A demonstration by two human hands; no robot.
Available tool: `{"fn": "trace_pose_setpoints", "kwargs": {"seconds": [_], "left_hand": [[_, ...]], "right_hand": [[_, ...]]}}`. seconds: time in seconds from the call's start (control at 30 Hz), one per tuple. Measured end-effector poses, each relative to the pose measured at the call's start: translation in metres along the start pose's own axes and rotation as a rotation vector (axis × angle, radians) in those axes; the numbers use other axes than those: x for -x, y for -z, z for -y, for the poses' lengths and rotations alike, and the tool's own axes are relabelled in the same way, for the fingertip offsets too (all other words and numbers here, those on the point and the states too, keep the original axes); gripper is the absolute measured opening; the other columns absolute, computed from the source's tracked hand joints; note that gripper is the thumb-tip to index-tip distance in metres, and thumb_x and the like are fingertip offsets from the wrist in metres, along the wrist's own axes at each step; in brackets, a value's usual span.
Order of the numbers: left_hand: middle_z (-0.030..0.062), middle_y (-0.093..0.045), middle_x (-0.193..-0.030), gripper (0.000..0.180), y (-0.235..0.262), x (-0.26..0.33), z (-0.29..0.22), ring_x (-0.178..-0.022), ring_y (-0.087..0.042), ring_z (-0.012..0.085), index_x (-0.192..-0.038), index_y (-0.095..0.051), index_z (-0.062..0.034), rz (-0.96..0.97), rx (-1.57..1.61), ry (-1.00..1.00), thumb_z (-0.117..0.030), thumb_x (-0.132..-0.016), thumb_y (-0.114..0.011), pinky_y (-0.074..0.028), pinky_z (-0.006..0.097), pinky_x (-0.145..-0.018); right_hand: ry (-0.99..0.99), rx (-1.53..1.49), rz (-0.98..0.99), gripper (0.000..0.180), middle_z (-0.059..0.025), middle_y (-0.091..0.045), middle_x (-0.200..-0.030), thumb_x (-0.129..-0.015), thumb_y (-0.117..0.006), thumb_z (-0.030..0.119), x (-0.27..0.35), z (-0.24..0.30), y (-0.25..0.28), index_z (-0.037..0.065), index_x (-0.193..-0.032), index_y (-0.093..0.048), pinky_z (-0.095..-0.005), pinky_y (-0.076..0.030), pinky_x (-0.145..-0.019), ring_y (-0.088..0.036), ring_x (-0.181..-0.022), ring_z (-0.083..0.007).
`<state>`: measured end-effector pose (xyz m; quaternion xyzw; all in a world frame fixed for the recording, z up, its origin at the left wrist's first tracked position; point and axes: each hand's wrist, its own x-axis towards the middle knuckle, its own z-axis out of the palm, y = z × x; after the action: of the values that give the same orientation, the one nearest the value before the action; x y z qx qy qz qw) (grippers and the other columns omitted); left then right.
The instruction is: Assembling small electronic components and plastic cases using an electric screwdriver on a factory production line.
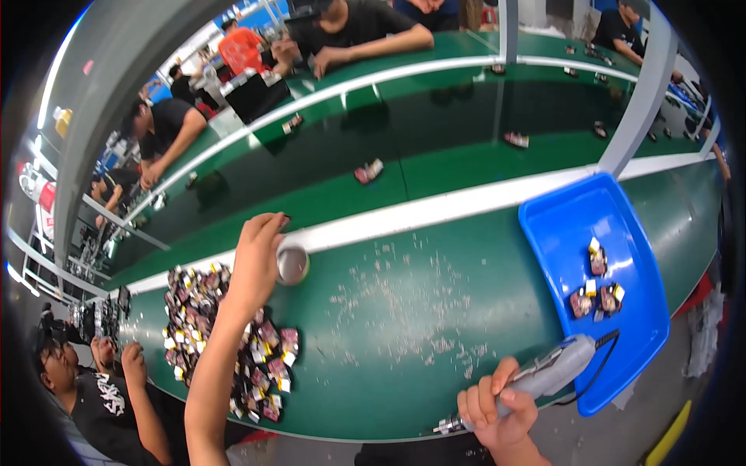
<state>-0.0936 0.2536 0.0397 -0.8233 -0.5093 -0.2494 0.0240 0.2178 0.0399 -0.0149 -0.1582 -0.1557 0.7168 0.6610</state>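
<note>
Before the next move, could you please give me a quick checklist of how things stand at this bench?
1. Left hand on the small round tin: ok, fingers rest on its rim.
2. Right hand gripping the grey power tool: ok, fist closed round it.
3. Tool tip off the bench: ok, it hangs past the near edge.
4. Blue tray in place: ok, a few small parts inside.
5. Parts pile by the left forearm: ok.
6. Tin's contents: cannot tell.
</note>
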Motion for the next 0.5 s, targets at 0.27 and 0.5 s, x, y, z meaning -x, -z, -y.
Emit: {"fn": "trace_pose_setpoints", "kwargs": {"seconds": [0.27, 0.5], "left_hand": [[0.0204, -0.054, -0.117, 0.048, 0.006, 0.134, -0.156, -0.091, -0.058, 0.0286, -0.117, -0.058, 0.0070, 0.343, 0.032, -0.479, -0.007, -0.073, -0.072, -0.052, 0.032, -0.072], [0.0141, -0.053, -0.104, 0.046, 0.008, 0.128, -0.162, -0.079, -0.055, 0.0239, -0.115, -0.059, 0.0028, 0.475, 0.406, -0.264, -0.016, -0.076, -0.075, -0.049, 0.032, -0.058]], "right_hand": [[0.005, 0.034, 0.004, 0.011, -0.0044, -0.041, -0.053, -0.087, -0.048, 0.016, -0.001, -0.004, -0.004, 0.008, -0.092, -0.044, -0.0326, -0.038, -0.053, -0.042, -0.044, -0.0165], [-0.015, 0.108, -0.030, 0.012, -0.0062, -0.044, -0.055, -0.086, -0.049, 0.013, 0.027, -0.014, -0.012, 0.006, -0.093, -0.043, -0.0332, -0.039, -0.053, -0.045, -0.046, -0.0180]]}}
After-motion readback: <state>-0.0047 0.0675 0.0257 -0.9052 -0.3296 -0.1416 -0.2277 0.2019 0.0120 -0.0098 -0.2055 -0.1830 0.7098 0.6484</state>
